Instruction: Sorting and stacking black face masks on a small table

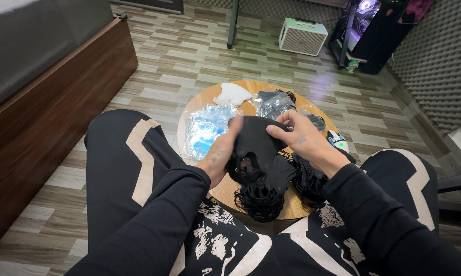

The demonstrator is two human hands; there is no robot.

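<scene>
At the middle of the frame, above the round wooden table [217, 97], both hands grip 1 black face mask [256, 140]: the left hand [221, 153] curls shut on its left edge, the right hand [304, 138] pinches its top right edge. Below it lies a heap of loose black masks [271, 186], seemingly still to be handled. Up and left, clear packets [207, 130] holding blue masks are stacked, with a white mask [233, 94] and bagged dark masks [274, 105] beyond. Judging by the heap, much remains.
</scene>
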